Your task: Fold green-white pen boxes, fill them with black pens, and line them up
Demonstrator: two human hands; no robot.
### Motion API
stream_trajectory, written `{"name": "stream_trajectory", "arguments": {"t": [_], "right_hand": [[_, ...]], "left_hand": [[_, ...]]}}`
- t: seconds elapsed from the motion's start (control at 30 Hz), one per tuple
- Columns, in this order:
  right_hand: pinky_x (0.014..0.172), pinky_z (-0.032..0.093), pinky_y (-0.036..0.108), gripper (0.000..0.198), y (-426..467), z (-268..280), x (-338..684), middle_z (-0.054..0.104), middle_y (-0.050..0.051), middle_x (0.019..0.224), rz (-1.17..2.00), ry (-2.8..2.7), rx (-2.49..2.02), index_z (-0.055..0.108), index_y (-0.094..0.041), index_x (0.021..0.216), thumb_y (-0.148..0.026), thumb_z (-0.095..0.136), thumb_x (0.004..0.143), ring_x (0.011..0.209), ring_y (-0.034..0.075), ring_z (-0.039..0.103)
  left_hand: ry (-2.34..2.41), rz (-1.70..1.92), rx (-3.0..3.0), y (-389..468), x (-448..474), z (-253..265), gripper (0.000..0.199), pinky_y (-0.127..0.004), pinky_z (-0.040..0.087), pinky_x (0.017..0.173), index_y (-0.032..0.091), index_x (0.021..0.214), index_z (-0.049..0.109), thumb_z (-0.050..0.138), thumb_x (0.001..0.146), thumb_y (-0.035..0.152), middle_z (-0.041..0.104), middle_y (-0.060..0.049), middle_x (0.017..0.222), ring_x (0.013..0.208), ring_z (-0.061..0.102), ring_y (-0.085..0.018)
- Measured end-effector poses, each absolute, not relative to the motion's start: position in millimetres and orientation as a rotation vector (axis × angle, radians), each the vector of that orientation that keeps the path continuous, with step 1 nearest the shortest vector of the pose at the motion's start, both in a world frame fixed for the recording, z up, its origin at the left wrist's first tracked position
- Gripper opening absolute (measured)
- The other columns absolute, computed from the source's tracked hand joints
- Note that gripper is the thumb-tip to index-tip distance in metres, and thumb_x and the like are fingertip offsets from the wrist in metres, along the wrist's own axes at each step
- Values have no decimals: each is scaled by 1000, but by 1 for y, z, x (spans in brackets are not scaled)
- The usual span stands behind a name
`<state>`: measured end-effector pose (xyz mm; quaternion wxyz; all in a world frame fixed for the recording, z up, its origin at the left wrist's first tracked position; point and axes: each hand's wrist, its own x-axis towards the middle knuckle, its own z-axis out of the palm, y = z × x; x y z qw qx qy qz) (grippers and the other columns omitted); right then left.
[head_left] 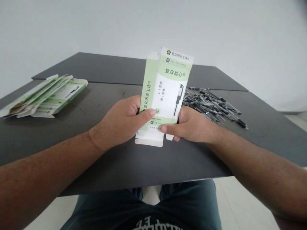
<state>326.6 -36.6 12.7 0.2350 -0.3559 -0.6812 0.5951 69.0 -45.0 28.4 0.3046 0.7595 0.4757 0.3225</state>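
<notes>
Both my hands hold a green and white gel pen box (168, 86) above the table, its printed front and one side panel facing me. My left hand (127, 118) grips the left edge, thumb pressed across the lower front. On the lower right edge, my right hand (192, 124) is closed with its thumb on the front near the bottom. White flaps stick out at the box's lower end. Whether anything is inside cannot be seen. Behind my right hand lies a loose heap of clear pens with black caps (211, 103).
Several more green and white boxes (69, 95), looking flattened and overlapping, lie at the left of the dark grey table (134, 169). The table's front edge runs just above my lap. A pale wall (153, 25) stands behind the table.
</notes>
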Motion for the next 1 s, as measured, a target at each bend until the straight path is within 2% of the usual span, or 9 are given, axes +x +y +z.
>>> {"name": "stream_trajectory", "arguments": {"t": [0.13,0.27,0.33,0.5,0.7,0.83,0.93,1.0], "right_hand": [[54,62,24,44,-36,14,328,83,2,85,1564,-1852,-980,88,-17,118,-44,104,87,59,13,68],[56,65,26,47,-35,12,330,87,4,93,1486,-1871,-1018,88,-18,125,-45,102,88,64,16,73],[56,65,26,40,-34,12,330,87,3,92,1482,-1891,-996,88,-19,120,-41,100,89,63,16,72],[54,60,24,18,-35,14,331,79,-1,75,1511,-1942,-922,83,-19,103,-26,92,90,58,15,68],[53,58,24,18,-35,14,333,81,0,82,1588,-2095,-842,83,-18,111,-21,84,93,60,14,68],[63,64,25,26,-36,14,330,88,4,99,1653,-2136,-716,85,-17,119,-20,83,93,72,16,76],[57,63,24,21,-37,16,329,85,2,90,1666,-2088,-732,84,-18,115,-28,87,97,67,15,75],[49,58,23,24,-37,15,329,82,1,82,1609,-2015,-784,82,-19,110,-39,91,99,59,14,70]], "left_hand": [[1196,853,2067,-42,70,27,46,-41,68,101,25,136,84,76,99,52,89,-6,136,115,85,-32],[1188,826,2132,-41,72,24,63,-45,69,105,25,146,76,88,87,45,87,-6,142,119,85,-34],[1194,820,2158,-41,72,24,66,-48,69,107,25,148,73,88,87,45,86,-7,144,122,84,-35],[1210,786,2212,-42,71,27,56,-50,70,101,25,141,74,83,88,43,88,-7,137,115,85,-35],[1197,915,2173,-42,71,27,58,-49,70,99,22,140,72,82,87,46,86,-10,141,113,84,-33],[1199,972,2122,-42,68,26,49,-45,70,94,24,136,75,79,94,49,88,-7,134,107,85,-31],[1187,956,2089,-42,65,28,42,-45,70,93,25,130,80,70,106,58,90,-6,127,105,86,-31],[1166,922,2046,-43,65,28,43,-43,70,88,24,126,81,67,109,61,91,-6,123,100,87,-31]]}}
